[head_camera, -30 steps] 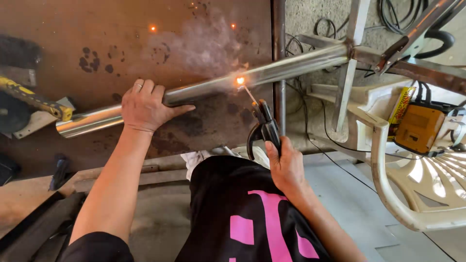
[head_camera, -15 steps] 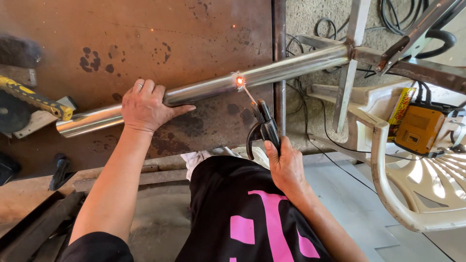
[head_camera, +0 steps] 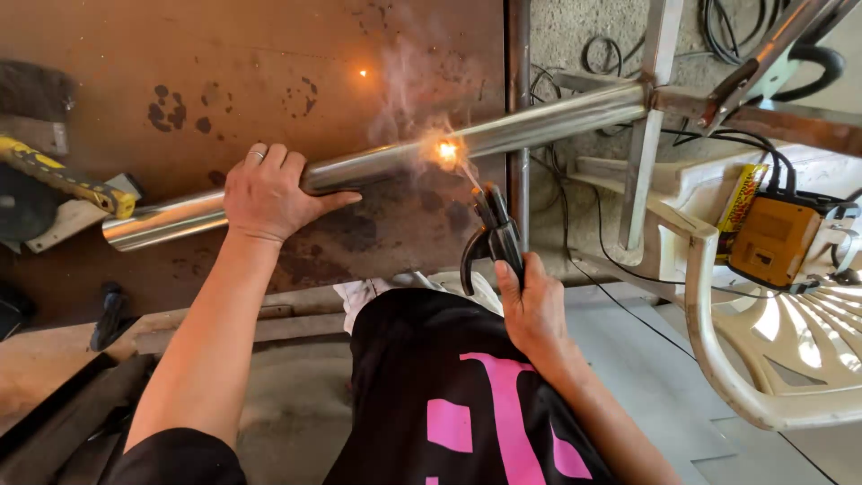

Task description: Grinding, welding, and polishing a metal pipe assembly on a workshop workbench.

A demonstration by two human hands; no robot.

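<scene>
The left hand [head_camera: 269, 193] is closing its grip around the shiny metal pipe [head_camera: 395, 162], which is lying slanted over the rusty surface [head_camera: 180, 54]. The right hand [head_camera: 534, 310] is clamping the electrode holder [head_camera: 494, 238], its rod sparking against the pipe

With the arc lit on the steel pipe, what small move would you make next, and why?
Probably creep the electrode holder slightly along the pipe: the arc glows at one spot with smoke rising, while the left hand steadies the pipe and the right hand grips the holder.
</scene>
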